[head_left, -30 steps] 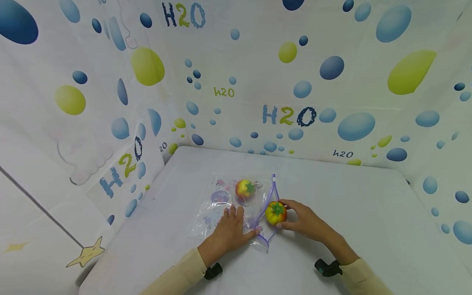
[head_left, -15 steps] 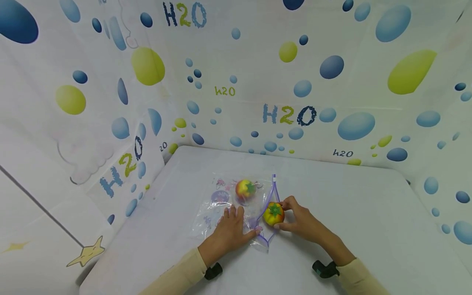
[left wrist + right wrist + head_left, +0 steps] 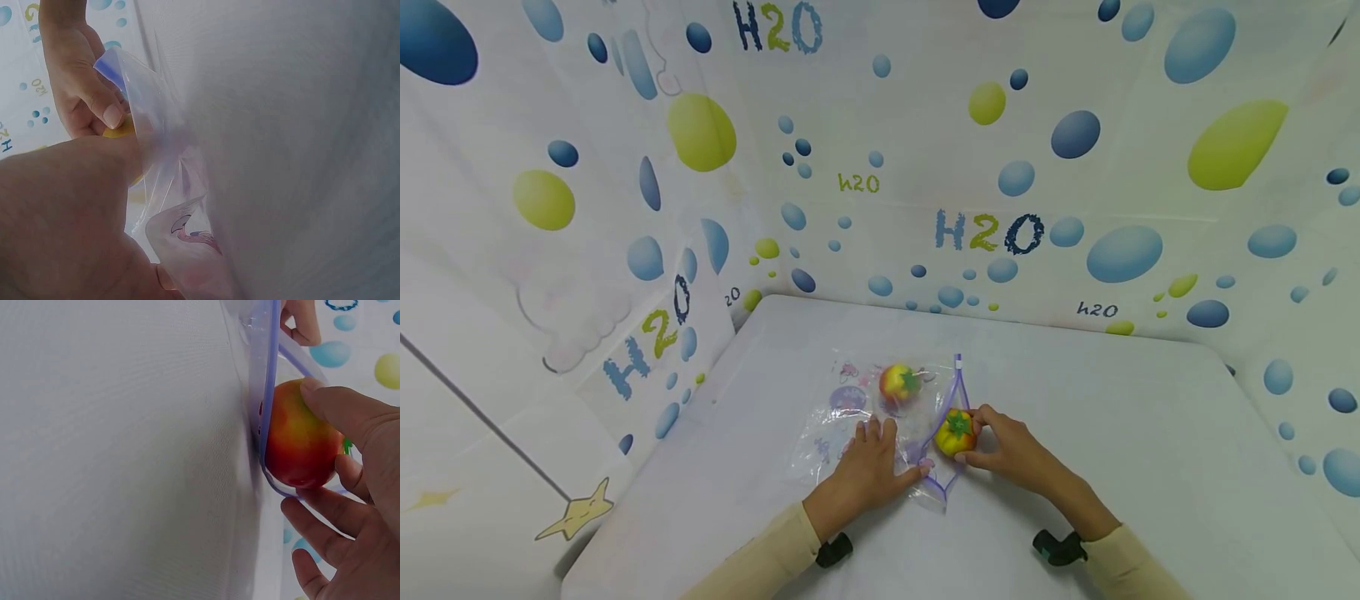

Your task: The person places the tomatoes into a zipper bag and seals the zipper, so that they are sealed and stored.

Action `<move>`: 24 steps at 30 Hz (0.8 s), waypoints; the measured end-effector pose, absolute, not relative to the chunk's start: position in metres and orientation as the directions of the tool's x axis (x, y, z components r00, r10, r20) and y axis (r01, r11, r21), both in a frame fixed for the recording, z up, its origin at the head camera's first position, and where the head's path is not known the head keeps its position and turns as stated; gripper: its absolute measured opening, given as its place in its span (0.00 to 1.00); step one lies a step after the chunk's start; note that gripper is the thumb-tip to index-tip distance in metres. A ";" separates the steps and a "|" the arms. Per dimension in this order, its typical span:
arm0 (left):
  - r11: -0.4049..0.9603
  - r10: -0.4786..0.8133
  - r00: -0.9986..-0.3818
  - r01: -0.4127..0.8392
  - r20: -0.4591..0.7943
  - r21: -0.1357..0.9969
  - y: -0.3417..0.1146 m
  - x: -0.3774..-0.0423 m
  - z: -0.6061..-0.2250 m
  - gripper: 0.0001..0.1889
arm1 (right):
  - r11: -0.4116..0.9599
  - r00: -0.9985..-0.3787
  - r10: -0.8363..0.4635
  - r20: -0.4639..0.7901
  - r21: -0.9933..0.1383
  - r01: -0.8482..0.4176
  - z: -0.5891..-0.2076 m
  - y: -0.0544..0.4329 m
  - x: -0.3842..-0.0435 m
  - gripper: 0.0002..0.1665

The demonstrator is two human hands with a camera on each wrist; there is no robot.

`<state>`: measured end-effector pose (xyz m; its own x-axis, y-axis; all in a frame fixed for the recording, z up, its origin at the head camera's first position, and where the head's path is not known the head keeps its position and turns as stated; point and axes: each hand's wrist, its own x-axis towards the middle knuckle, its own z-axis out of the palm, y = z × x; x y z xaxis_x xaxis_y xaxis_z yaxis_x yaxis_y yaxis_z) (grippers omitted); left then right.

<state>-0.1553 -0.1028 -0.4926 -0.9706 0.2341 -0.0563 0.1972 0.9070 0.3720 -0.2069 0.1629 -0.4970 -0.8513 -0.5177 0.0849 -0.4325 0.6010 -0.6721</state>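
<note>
A clear zip bag with a purple zip strip and printed pictures lies on the table, its mouth gaping to the right. Inside it, near the far side, sits a red-and-yellow toy fruit with a green cap. My left hand rests on the bag, fingers spread, its thumb near the mouth's edge. With my right hand I grip a second toy fruit between thumb and fingers, right at the purple-edged opening. The left wrist view shows only a yellow sliver of this fruit beside the bag.
The white table extends around the bag on all sides. Behind it and to the left hang white sheets printed with blue and green spots and lettering. A dark wrist camera sits at my right sleeve.
My right hand has moved slightly left with the toy fruit, bringing it closer into the bag's mouth. The left hand and the fruit inside the bag stay in place.
</note>
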 end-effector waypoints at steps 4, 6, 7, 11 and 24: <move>0.908 0.233 -0.970 0.194 -0.063 0.372 -0.103 -0.156 -0.492 0.45 | 0.615 -0.855 -0.507 0.106 -0.651 -0.446 -0.496 0.160 -0.206 0.25; 0.906 0.235 -0.970 0.197 -0.057 0.373 -0.103 -0.155 -0.492 0.44 | 0.628 -0.859 -0.499 0.119 -0.634 -0.452 -0.496 0.160 -0.205 0.25; 0.906 0.236 -0.970 0.199 -0.053 0.374 -0.103 -0.155 -0.492 0.44 | 0.634 -0.860 -0.495 0.125 -0.624 -0.456 -0.495 0.159 -0.205 0.25; 0.903 0.239 -0.970 0.208 -0.038 0.375 -0.103 -0.155 -0.492 0.42 | 0.647 -0.862 -0.484 0.147 -0.603 -0.467 -0.495 0.158 -0.204 0.25; 0.905 0.246 -0.969 0.217 -0.034 0.366 -0.104 -0.155 -0.492 0.44 | 0.616 -0.850 -0.488 0.199 -0.612 -0.496 -0.500 0.149 -0.206 0.11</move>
<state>-0.1551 -0.1038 -0.4922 -0.9687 0.2458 -0.0341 0.2168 0.9051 0.3657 -0.2064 0.1488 -0.4997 -0.8501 -0.4876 0.1989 -0.4963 0.6157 -0.6121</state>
